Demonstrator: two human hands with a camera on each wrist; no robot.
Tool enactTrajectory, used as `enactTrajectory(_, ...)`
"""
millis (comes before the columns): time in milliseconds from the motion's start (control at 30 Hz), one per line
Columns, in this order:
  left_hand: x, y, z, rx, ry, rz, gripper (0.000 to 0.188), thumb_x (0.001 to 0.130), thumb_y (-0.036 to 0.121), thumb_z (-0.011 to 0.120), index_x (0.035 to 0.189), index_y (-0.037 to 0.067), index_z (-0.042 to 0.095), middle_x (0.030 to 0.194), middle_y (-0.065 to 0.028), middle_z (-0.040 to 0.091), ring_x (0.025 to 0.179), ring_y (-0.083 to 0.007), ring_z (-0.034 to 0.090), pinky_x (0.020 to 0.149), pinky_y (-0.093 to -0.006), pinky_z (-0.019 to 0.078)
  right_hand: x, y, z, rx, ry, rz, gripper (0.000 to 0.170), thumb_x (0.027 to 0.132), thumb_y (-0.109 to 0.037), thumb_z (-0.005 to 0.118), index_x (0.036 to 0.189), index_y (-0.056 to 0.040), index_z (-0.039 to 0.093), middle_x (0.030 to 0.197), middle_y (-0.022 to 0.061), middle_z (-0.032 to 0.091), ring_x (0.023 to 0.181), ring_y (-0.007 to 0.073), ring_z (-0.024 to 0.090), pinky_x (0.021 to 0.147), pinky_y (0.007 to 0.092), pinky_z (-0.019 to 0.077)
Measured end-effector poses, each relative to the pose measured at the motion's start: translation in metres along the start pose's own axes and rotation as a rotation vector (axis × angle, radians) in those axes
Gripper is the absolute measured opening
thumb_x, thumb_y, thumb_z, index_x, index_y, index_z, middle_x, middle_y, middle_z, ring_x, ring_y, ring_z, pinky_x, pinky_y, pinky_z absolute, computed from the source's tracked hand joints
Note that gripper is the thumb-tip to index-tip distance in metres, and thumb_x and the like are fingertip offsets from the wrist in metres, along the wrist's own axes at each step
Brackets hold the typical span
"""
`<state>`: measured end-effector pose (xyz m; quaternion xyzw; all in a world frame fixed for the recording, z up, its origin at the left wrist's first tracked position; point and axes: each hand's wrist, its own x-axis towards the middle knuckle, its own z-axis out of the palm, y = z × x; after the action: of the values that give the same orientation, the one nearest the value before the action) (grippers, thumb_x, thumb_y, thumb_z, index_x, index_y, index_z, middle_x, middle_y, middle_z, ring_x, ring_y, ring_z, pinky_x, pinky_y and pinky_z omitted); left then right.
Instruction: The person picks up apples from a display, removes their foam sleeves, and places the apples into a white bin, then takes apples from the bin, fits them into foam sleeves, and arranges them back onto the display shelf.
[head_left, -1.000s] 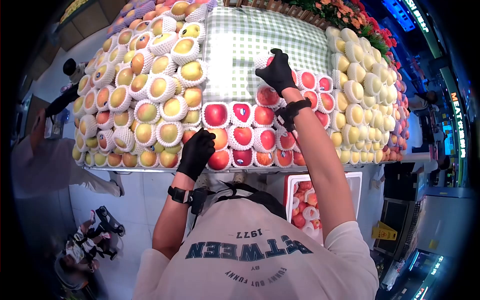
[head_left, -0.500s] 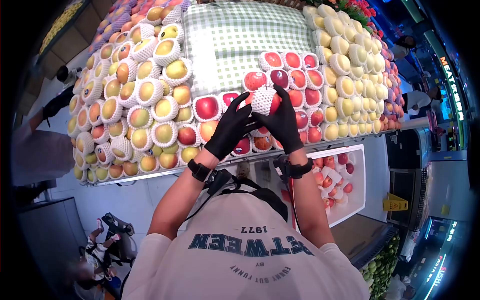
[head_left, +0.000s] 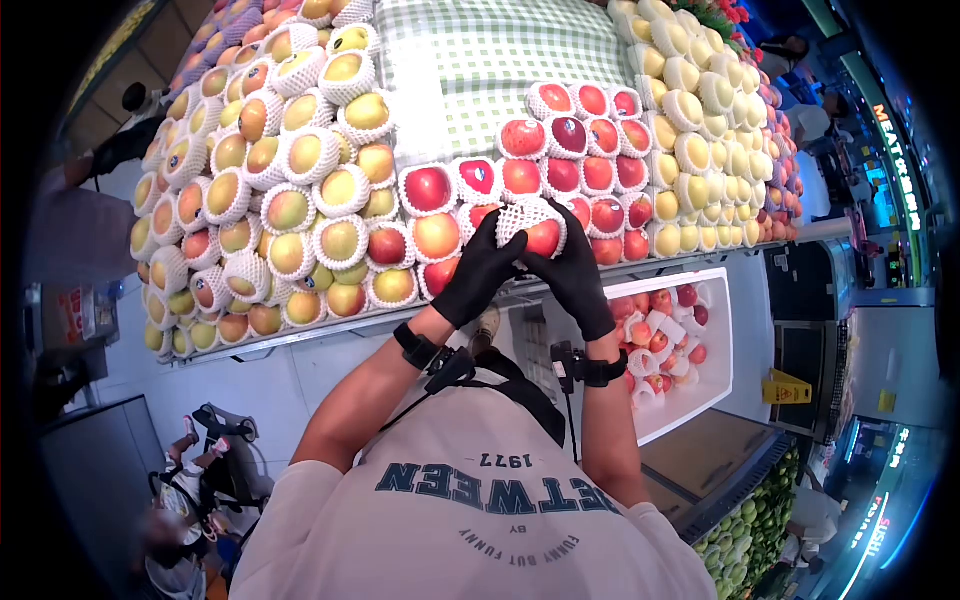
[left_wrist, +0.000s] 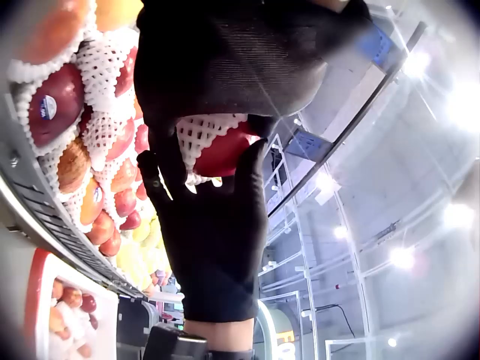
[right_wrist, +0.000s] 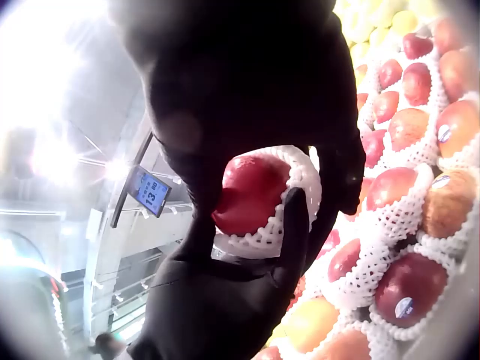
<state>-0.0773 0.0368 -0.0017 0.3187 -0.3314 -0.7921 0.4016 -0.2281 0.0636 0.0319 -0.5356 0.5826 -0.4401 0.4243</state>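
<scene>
Red apple (head_left: 542,238), uncovered end toward shirt (head_left: 480,535)

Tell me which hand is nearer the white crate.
Right. In the head view, the right hand is left of the white crate; the left hand is farther left.

The left forearm (head_left: 372,385) and the right forearm (head_left: 608,425) are extended forward and slanted inward, while the gloved left hand (head_left: 475,278) and right hand (head_left: 577,285) are held close together, fingers (head_left: 487,228) curled and thumbs (head_left: 514,246) pointed toward each other.
</scene>
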Motion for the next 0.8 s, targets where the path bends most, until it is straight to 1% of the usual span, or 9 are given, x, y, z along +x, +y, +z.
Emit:
enactTrajectory(133, -0.006, -0.002, -0.012, -0.143, -0.061, -0.014, 0.048, 0.094, 0.034, 0.059, 0.132, 0.011, 0.042, 0.115, 0.0014, 0.053, 0.094, -0.0068, 0.054, 0.071, -0.0249, 0.0491, -0.005, 0.001, 0.012, -0.234, 0.028, -0.081, 0.089, 0.069, -0.026, 0.083, 0.138, 0.0026, 0.035, 0.137, 0.0188, 0.046, 0.127, 0.0265, 0.045, 0.105, 0.0366, 0.0384)
enactTrajectory(233, -0.011, 0.007, -0.018, 0.075, -0.033, -0.007, 0.042, 0.095, 0.033, 0.057, 0.128, 0.011, 0.045, 0.11, 0.0024, 0.053, 0.091, -0.006, 0.053, 0.07, -0.0239, 0.0474, -0.011, -0.001, 0.019, -0.315, 0.057, -0.175, 0.089, 0.067, -0.028, 0.084, 0.136, 0.0028, 0.037, 0.135, 0.0201, 0.047, 0.127, 0.0288, 0.046, 0.104, 0.0374, 0.0389)
enactTrajectory(267, -0.011, 0.006, -0.019, 0.131, 0.019, 0.019, 0.035, 0.096, 0.032, 0.056, 0.12, 0.008, 0.049, 0.103, 0.0001, 0.055, 0.09, -0.0075, 0.053, 0.069, -0.026, 0.0467, -0.011, -0.001, 0.021, -0.324, 0.058, -0.185, 0.088, 0.067, -0.027, 0.083, 0.136, 0.0023, 0.037, 0.135, 0.0201, 0.047, 0.126, 0.0289, 0.046, 0.104, 0.0375, 0.0396)
enactTrajectory(367, -0.005, 0.0, -0.034, 0.436, 0.042, 0.195, 0.031, 0.096, 0.031, 0.055, 0.112, 0.005, 0.051, 0.097, -0.0027, 0.056, 0.09, -0.0094, 0.053, 0.069, -0.0289, 0.0469, -0.015, -0.002, 0.019, -0.353, 0.034, -0.182, 0.086, 0.067, -0.027, 0.082, 0.135, 0.0007, 0.038, 0.134, 0.02, 0.047, 0.125, 0.0289, 0.048, 0.102, 0.0378, 0.0416)
enactTrajectory(400, -0.004, 0.0, -0.031, 0.507, 0.116, 0.348, 0.028, 0.095, 0.028, 0.056, 0.102, 0.002, 0.051, 0.085, -0.0096, 0.058, 0.08, -0.018, 0.058, 0.066, -0.0344, 0.0464, -0.017, -0.005, 0.018, -0.368, 0.021, -0.171, 0.085, 0.067, -0.027, 0.082, 0.135, 0.0, 0.038, 0.134, 0.0198, 0.048, 0.124, 0.0287, 0.049, 0.101, 0.0379, 0.0423)
enactTrajectory(500, -0.009, 0.005, -0.035, 0.741, 0.162, 0.414, 0.026, 0.094, 0.026, 0.058, 0.097, 0.002, 0.05, 0.076, -0.0156, 0.058, 0.07, -0.0302, 0.06, 0.061, -0.0394, 0.0451, -0.016, -0.01, 0.016, -0.406, -0.013, -0.167, 0.085, 0.068, -0.029, 0.08, 0.136, -0.0018, 0.037, 0.131, 0.0202, 0.051, 0.12, 0.0303, 0.053, 0.098, 0.0381, 0.0454)
enactTrajectory(533, -0.009, 0.004, -0.033, 0.772, 0.197, 0.486, 0.026, 0.092, 0.025, 0.059, 0.093, 0.001, 0.049, 0.072, -0.0198, 0.057, 0.069, -0.039, 0.059, 0.06, -0.0433, 0.0434, -0.017, -0.016, 0.016, -0.405, -0.035, -0.137, 0.086, 0.068, -0.029, 0.08, 0.136, -0.0016, 0.037, 0.13, 0.0204, 0.052, 0.12, 0.031, 0.054, 0.097, 0.0382, 0.0457)
enactTrajectory(733, -0.01, -0.001, -0.035, 0.763, 0.332, 0.573, 0.024, 0.095, 0.026, 0.055, 0.094, 0.002, 0.05, 0.078, -0.0197, 0.061, 0.074, -0.0396, 0.061, 0.062, -0.0446, 0.0454, -0.018, -0.024, 0.018, -0.429, -0.094, -0.109, 0.087, 0.068, -0.032, 0.08, 0.137, -0.0022, 0.036, 0.128, 0.0216, 0.054, 0.117, 0.0326, 0.056, 0.095, 0.0387, 0.0472)
enactTrajectory(800, -0.011, -0.003, -0.037, 0.76, 0.32, 0.52, 0.016, 0.095, 0.017, 0.051, 0.096, 0.001, 0.05, 0.085, -0.0187, 0.057, 0.08, -0.0376, 0.058, 0.066, -0.042, 0.0453, -0.017, -0.028, 0.022, -0.406, -0.114, -0.135, 0.086, 0.068, -0.03, 0.08, 0.137, -0.0045, 0.037, 0.128, 0.0208, 0.055, 0.116, 0.0317, 0.057, 0.095, 0.0388, 0.0474)
